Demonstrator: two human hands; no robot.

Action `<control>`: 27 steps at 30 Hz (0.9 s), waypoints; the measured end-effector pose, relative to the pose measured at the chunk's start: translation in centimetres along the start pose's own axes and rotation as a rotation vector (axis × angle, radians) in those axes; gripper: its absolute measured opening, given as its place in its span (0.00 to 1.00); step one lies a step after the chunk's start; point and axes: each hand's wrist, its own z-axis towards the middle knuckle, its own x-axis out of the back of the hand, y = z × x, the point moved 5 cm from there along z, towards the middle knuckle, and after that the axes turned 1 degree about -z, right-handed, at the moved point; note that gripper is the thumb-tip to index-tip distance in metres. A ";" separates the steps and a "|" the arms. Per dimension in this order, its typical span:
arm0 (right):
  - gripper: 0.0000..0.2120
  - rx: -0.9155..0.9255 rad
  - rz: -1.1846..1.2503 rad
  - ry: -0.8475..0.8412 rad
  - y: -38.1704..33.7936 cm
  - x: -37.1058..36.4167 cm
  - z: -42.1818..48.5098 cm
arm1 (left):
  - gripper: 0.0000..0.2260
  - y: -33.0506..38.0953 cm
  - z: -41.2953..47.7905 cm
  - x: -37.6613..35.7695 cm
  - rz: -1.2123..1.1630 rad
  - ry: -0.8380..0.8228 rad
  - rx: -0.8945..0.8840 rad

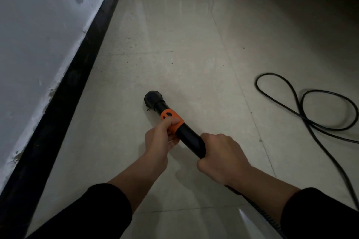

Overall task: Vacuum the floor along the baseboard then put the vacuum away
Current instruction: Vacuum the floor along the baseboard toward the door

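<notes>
To the right of the black baseboard (64,91), out on the pale tiled floor (194,44), a person works a vacuum wand (191,138) with both hands. The wand's round brush nozzle (153,98) sits down at the floor, clearly apart from the baseboard rather than against it. The black tube slants back from there, away from the baseboard, toward the person. The left hand (161,141) has its grip closed around the orange collar (172,121) just behind the nozzle, thumb laid over the top and fingers curled beneath. The right hand (221,155), farther from the baseboard, has its grip wrapped tight around the rear of the black tube, knuckles up. Both forearms emerge from black sleeves (108,213). A ribbed hose (266,215) trails from under the right wrist. Well beyond the wand from the baseboard, a black power cord (310,106) lies looped on the tiles. On the baseboard's other side rises a scuffed white wall (38,25).
</notes>
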 end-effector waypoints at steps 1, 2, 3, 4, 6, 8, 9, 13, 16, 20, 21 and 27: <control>0.11 -0.008 -0.005 0.001 0.3 0.1 -0.2 | 0.06 -0.2 -0.3 -0.3 0.002 -0.007 0.005; 0.11 -0.014 -0.012 0.002 0.7 0.2 -0.5 | 0.06 -0.3 -0.6 -0.7 0.007 -0.016 0.010; 0.10 -0.016 -0.018 0.004 1.0 0.2 -0.7 | 0.06 -0.5 -0.8 -1.0 0.013 -0.025 0.014; 0.11 -0.017 -0.024 0.008 1.3 0.4 -0.9 | 0.05 -0.7 -1.1 -1.3 0.021 -0.036 0.019; 0.13 -0.019 -0.028 0.017 1.9 0.7 -1.2 | 0.05 -1.0 -1.6 -1.9 0.037 -0.056 0.023; 0.15 -0.021 -0.028 0.009 2.4 0.9 -1.3 | 0.05 -1.2 -1.7 -2.4 0.055 -0.061 0.026; 0.16 -0.024 -0.024 0.003 2.7 1.0 -1.3 | 0.06 -1.4 -1.6 -2.7 0.064 -0.062 0.029; 0.17 -0.046 0.014 0.019 4.1 1.6 -1.0 | 0.08 -1.6 -1.2 -4.8 0.084 -0.064 0.028; 0.16 -0.097 0.038 0.077 6.1 2.5 -0.6 | 0.07 -1.7 -1.3 -7.5 0.087 -0.077 0.034; 0.14 -0.200 0.066 0.109 9.0 3.3 -0.9 | 0.10 -2.1 -1.7 -10.7 0.172 -0.147 0.100; 0.13 -0.216 0.065 0.100 9.3 3.5 -0.9 | 0.12 -2.1 -1.8 -11.2 0.192 -0.160 0.128; 0.11 -0.260 0.034 0.125 10.1 5.2 -0.6 | 0.21 -1.1 -1.3 -13.1 0.292 -0.216 0.149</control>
